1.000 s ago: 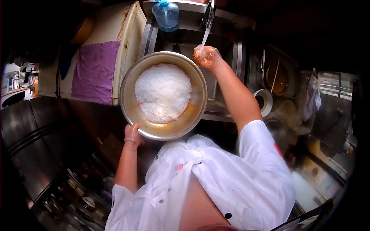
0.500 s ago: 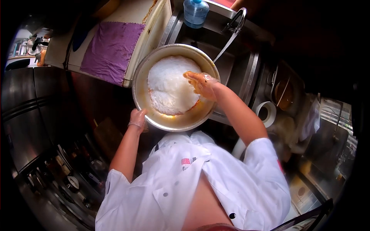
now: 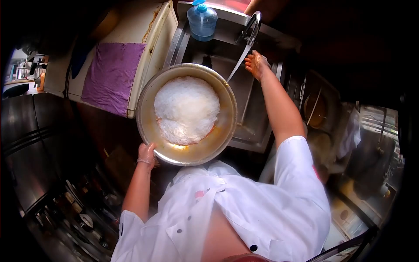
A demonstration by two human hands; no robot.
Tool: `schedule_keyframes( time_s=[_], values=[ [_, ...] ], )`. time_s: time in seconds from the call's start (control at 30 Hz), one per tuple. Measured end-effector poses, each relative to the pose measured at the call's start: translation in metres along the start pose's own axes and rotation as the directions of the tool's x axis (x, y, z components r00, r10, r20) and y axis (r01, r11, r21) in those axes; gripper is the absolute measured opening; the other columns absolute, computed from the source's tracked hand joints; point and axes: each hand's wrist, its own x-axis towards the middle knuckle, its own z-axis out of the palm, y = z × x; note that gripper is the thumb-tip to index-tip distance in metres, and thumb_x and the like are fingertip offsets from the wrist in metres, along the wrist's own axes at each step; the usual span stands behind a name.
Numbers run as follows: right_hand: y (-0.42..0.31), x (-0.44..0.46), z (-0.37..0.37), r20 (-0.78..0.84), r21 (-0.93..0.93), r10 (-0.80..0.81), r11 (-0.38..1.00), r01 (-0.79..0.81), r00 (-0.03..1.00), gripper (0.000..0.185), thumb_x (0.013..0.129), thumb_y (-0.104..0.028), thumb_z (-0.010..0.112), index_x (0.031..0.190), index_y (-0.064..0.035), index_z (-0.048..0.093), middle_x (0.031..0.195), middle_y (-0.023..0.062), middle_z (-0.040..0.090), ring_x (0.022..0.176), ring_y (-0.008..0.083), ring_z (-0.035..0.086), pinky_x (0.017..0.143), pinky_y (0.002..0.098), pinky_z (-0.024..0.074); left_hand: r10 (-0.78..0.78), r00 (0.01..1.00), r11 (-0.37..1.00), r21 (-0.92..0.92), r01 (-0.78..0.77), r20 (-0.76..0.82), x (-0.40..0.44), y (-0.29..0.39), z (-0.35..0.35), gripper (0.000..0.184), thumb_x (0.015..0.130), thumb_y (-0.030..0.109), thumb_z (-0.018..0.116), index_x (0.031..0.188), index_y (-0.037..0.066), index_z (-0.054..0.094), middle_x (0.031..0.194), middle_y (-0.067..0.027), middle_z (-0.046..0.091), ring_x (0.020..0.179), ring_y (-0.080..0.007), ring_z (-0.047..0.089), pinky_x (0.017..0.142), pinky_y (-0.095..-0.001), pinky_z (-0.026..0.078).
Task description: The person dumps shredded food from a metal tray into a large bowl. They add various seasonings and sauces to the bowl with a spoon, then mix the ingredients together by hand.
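Observation:
A large round metal bowl (image 3: 226,126) sits at the front of the sink, overlapping its edge, with a white, frothy-looking mass (image 3: 187,105) in its middle. Orange-yellow liquid shows along the lower side of that mass. My left hand (image 3: 147,153), in a clear plastic glove, grips the bowl's rim at the lower left. My right hand (image 3: 258,64), also in a clear glove and smeared orange, is beside the water stream (image 3: 239,64) falling from the curved faucet (image 3: 254,26). Its fingers are apart and hold nothing; whether they touch the water I cannot tell.
Behind the bowl is the steel sink (image 3: 253,118), with a blue pump bottle (image 3: 202,24) at its back left. A purple cloth (image 3: 113,76) lies on the white counter at left. Several utensils fill the lower left, and a pot (image 3: 315,109) stands at right.
My right hand has left the white mass in the bowl and moved up and right to the running faucet. My left hand still holds the rim; the bowl appears lower and further left in view.

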Motion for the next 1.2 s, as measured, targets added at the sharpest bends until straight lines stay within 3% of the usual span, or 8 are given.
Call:
schedule_keyframes(
  time_s=[0.07, 0.3, 0.43, 0.6, 0.8, 0.87, 1.03, 1.2],
  values=[
    [-0.005, 0.028, 0.009, -0.064, -0.042, 0.098, 0.994, -0.101, 0.993, 0.057, 0.096, -0.061, 0.043, 0.091, -0.0067, 0.061, 0.083, 0.0053, 0.06, 0.062, 0.0145, 0.046, 0.057, 0.0308, 0.0404, -0.001, 1.0, 1.0, -0.003, 0.001, 0.002, 0.004, -0.005, -0.006, 0.017, 0.077, 0.001, 0.06, 0.092, -0.003, 0.065, 0.087, -0.0063, 0.065, 0.075, -0.0172, 0.062, 0.071, -0.0296, 0.051],
    [-0.041, 0.054, 0.031, -0.136, 0.036, -0.02, 0.999, 0.025, 0.991, 0.068, 0.094, -0.069, 0.03, 0.074, -0.0117, 0.06, 0.063, 0.0001, 0.057, 0.052, 0.0137, 0.04, 0.052, 0.0296, 0.0338, -0.013, 1.0, 1.0, 0.006, 0.013, -0.015, 0.006, -0.007, -0.004, 0.02, 0.077, 0.0, 0.059, 0.095, -0.004, 0.066, 0.089, -0.008, 0.066, 0.076, -0.0181, 0.063, 0.071, -0.0301, 0.051],
    [-0.076, 0.031, 0.04, 0.012, 0.138, -0.046, 0.989, 0.043, 0.999, 0.069, 0.096, -0.068, 0.022, 0.079, -0.0102, 0.055, 0.062, -0.0017, 0.049, 0.047, 0.0121, 0.035, 0.05, 0.028, 0.034, -0.014, 1.0, 1.0, -0.026, 0.014, -0.025, 0.004, -0.006, -0.003, 0.018, 0.076, 0.0, 0.061, 0.093, -0.004, 0.066, 0.087, -0.0077, 0.066, 0.075, -0.0172, 0.062, 0.071, -0.0293, 0.05],
    [-0.045, -0.001, 0.026, 0.007, 0.042, -0.113, 0.993, 0.113, 0.994, 0.06, 0.098, -0.062, 0.033, 0.107, -0.0118, 0.065, 0.072, 0.0, 0.057, 0.054, 0.0131, 0.044, 0.058, 0.0313, 0.0449, 0.011, 1.0, 1.0, -0.019, -0.012, -0.025, 0.003, -0.006, -0.002, 0.017, 0.076, 0.002, 0.062, 0.091, -0.004, 0.066, 0.086, -0.0077, 0.066, 0.074, -0.0177, 0.062, 0.07, -0.0298, 0.05],
    [0.063, -0.107, -0.001, 0.076, -0.194, -0.097, 0.975, 0.11, 0.992, 0.042, 0.093, -0.053, 0.06, 0.095, -0.0114, 0.063, 0.076, -0.0031, 0.057, 0.067, 0.0093, 0.052, 0.062, 0.0252, 0.0433, 0.011, 0.995, 0.997, -0.077, -0.019, -0.099, -0.015, -0.021, 0.01, 0.019, 0.072, 0.001, 0.065, 0.09, -0.006, 0.066, 0.084, -0.0113, 0.066, 0.072, -0.0222, 0.064, 0.069, -0.0313, 0.051],
    [0.082, -0.13, -0.018, 0.205, 0.021, -0.133, 0.991, 0.131, 0.97, 0.044, 0.094, -0.052, 0.061, 0.101, -0.0093, 0.063, 0.085, -0.0001, 0.06, 0.075, 0.0113, 0.055, 0.069, 0.0252, 0.0446, 0.016, 0.996, 0.985, -0.167, -0.031, -0.089, -0.015, -0.05, 0.004, 0.019, 0.071, 0.001, 0.066, 0.089, -0.007, 0.066, 0.084, -0.012, 0.066, 0.072, -0.023, 0.064, 0.069, -0.0322, 0.052],
    [0.071, -0.228, -0.016, 0.169, 0.14, -0.268, 0.959, 0.246, 0.948, 0.056, 0.094, -0.055, 0.057, 0.119, -0.0053, 0.062, 0.115, 0.0081, 0.062, 0.111, 0.0212, 0.056, 0.1, 0.0379, 0.0408, -0.018, 0.999, 0.947, -0.321, 0.002, -0.049, -0.028, -0.114, -0.019, 0.022, 0.072, 0.002, 0.066, 0.091, -0.009, 0.065, 0.085, -0.0128, 0.066, 0.072, -0.0239, 0.064, 0.069, -0.0358, 0.052],
    [0.06, -0.312, 0.074, 0.433, 0.228, -0.416, 0.909, 0.35, 0.799, 0.041, 0.102, -0.041, 0.049, 0.114, -0.0053, 0.066, 0.104, 0.0061, 0.07, 0.097, 0.0188, 0.064, 0.087, 0.0323, 0.0493, -0.054, 0.997, 0.94, -0.339, 0.031, -0.058, -0.024, -0.175, -0.062, 0.018, 0.071, 0.006, 0.067, 0.083, -0.007, 0.067, 0.077, -0.0112, 0.066, 0.066, -0.0228, 0.064, 0.064, -0.0354, 0.052]
  ],
)
